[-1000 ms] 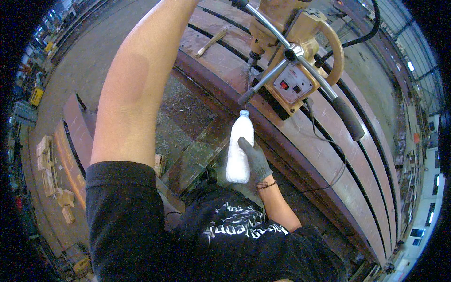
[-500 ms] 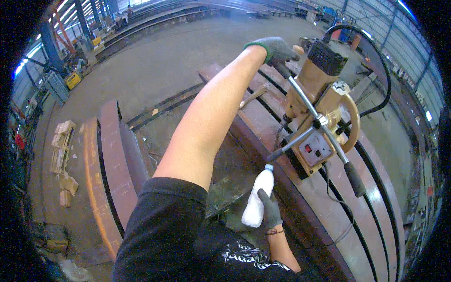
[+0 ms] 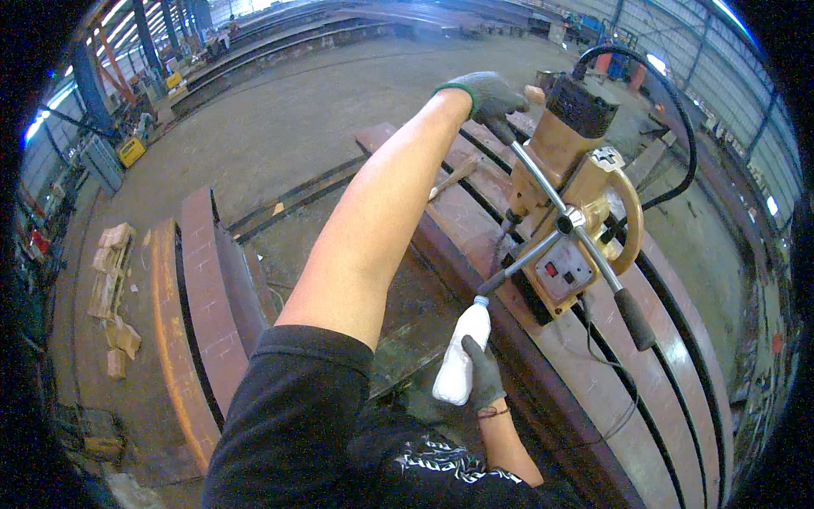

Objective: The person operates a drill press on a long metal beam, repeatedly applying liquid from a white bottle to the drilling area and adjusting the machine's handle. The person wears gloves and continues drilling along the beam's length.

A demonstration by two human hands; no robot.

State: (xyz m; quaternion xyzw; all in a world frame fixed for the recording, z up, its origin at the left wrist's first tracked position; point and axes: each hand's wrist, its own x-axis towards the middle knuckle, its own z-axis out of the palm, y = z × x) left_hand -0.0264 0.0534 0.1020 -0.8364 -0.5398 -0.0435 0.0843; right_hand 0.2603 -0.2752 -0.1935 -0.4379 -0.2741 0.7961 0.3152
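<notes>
A tan magnetic drill (image 3: 553,140) with a black motor top stands on steel beams to my right. My left hand (image 3: 492,95), in a grey glove with a green cuff, is closed round the dark grip of its upper feed handle (image 3: 538,179). The fingers are partly hidden behind the hand. Lower down, my gloved right hand (image 3: 485,373) grips a white plastic bottle (image 3: 463,360) with a bluish cap. The bottle tilts upward, its cap near the lower feed handle's grip (image 3: 492,283); I cannot tell whether they touch. The drill bit is partly hidden beside the base.
Long brown steel beams (image 3: 627,373) lie side by side under the drill, with dark gaps between. A brush-like thing (image 3: 455,176) lies on one beam. More beams (image 3: 222,288) stand left, beside wooden blocks (image 3: 114,263). A black cable (image 3: 694,119) loops off the drill.
The whole view has shifted slightly, with the drill a little farther left in it. Both hands keep their holds on the feed handle and the bottle.
</notes>
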